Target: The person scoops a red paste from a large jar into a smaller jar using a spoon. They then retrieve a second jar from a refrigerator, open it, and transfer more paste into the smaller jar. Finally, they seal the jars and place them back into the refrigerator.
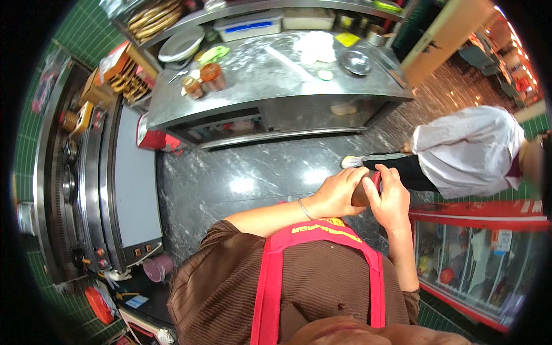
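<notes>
Between my two hands, in front of my chest, is a dark jar (359, 196) with a red lid (377, 182). My left hand (340, 192) wraps around the jar's body, a thin bracelet at its wrist. The fingers and thumb of my right hand (388, 196) grip the red lid. Beyond, on the steel worktable (254, 92), a larger jar of red sauce (212, 77) stands beside a smaller jar (192, 87). A white cloth (317, 46), a long pale strip (288, 64) and a round metal dish (355, 61) lie farther right on that table.
A person in a white top (470, 151) stands at the right, near a red-framed glass-door refrigerator (478, 258). Steel cooking equipment (92, 189) lines the left wall. A red box (148, 133) sits by the worktable's left end, and a purple bucket (158, 267) is at lower left.
</notes>
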`<state>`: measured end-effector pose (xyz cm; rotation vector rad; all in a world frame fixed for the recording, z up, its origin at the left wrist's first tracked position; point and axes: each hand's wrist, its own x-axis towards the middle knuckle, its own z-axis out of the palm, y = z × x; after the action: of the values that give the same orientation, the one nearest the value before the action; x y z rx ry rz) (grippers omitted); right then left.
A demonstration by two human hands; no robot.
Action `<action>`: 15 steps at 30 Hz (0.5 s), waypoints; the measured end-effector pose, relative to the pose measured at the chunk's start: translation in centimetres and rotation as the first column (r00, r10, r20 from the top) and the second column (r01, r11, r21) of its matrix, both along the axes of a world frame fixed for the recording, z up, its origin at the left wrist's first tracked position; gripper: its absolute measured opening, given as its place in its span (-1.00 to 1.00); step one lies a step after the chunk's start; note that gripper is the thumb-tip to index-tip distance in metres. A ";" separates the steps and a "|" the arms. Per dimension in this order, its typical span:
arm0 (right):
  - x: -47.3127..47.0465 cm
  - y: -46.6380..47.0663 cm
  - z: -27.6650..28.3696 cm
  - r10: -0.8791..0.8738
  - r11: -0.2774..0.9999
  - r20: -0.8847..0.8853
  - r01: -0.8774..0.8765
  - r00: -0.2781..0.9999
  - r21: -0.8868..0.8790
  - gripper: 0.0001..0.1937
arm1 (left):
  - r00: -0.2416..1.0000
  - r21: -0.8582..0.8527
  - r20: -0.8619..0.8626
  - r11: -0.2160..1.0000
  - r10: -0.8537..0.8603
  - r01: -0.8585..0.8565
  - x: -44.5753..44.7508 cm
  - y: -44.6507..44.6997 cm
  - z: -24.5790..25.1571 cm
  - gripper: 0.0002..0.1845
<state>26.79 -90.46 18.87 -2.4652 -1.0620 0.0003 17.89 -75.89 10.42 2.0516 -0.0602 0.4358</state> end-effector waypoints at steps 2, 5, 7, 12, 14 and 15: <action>-0.8 4.4 -1.1 0.048 0.998 0.016 -0.048 0.999 0.045 -0.63 | 0.997 0.000 -0.016 0.997 0.072 -0.072 -1.7 3.3 -1.2 -0.02; -2.2 10.0 -3.4 0.169 0.963 0.051 -0.176 0.984 0.202 -0.73 | 0.994 -0.070 -0.043 0.992 0.100 -0.103 -4.1 8.3 -2.6 -0.06; -3.2 12.2 -4.4 0.233 0.957 -0.022 -0.225 0.972 0.182 -0.66 | 0.990 -0.154 -0.131 0.985 0.059 -0.079 -5.8 10.2 -3.4 -0.06; -3.1 16.8 -5.6 0.517 0.833 0.021 -0.509 0.855 0.218 -0.57 | 0.971 -0.429 -0.235 0.900 -0.036 -0.070 -8.7 14.1 -5.2 0.01; -1.3 18.8 -5.7 0.580 0.763 0.037 -0.559 0.814 0.324 -0.49 | 0.994 -0.473 -0.090 0.876 0.058 -0.093 -8.7 15.8 -5.4 0.00; -0.6 19.3 -5.6 0.503 0.807 -0.165 -0.392 0.848 0.441 -0.47 | 0.996 -0.487 -0.054 0.869 0.074 -0.091 -8.3 17.0 -5.5 0.00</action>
<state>26.19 -71.20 13.26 -1.7450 -1.3480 0.2503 9.61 -58.89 4.88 1.5611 0.1475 0.4192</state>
